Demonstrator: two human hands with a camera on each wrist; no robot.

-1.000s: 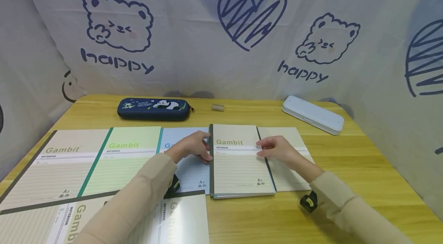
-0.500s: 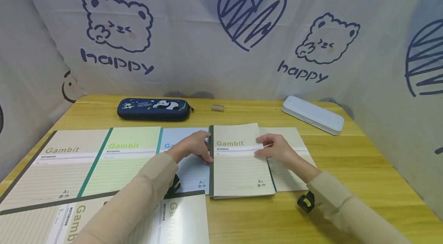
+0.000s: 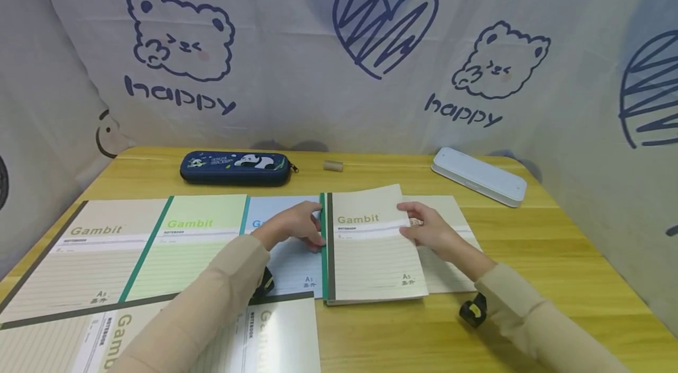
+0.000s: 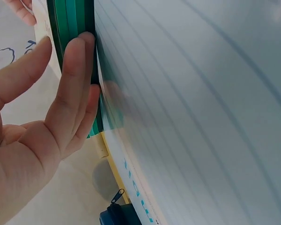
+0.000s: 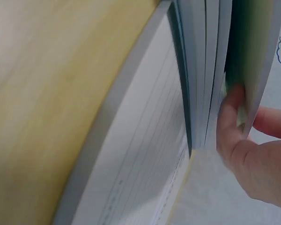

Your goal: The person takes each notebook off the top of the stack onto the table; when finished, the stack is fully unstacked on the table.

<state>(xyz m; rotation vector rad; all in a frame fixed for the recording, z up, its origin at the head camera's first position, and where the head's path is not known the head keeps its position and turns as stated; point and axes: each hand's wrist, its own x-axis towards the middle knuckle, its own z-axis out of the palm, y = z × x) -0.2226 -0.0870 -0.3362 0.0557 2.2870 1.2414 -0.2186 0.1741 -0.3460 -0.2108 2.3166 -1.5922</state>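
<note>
Pink-cream notebook: farthest left of the stack, flat, looks laid out.
Sideways cream notebooks: front-left of the stack, partly under the sleeve; look set down too.
Green notebook: left of the stack, flat, placed.
Blue notebook: next in row, up against the stack; whether its edge runs under, can't tell.
Left hand: at the stack's left side, fingers fairly straight, fingertips on the spines, thumb apart; steadies, not gripping.
Notebook stack: landmark, between both hands; green spines show, count unclear.
Cream top notebook: on the stack, offset right so a green spine shows; right edge tipped up, left side low.
Right hand: right of the stack, holding the top notebook's right edge, finger beneath, narrow pinch.
Right-hand cream notebook: just right of the stack, flat, partly hidden by the raised one.
Progress: judged midway; row looks done, top notebook not clear of the stack, stack below left to handle.
</note>
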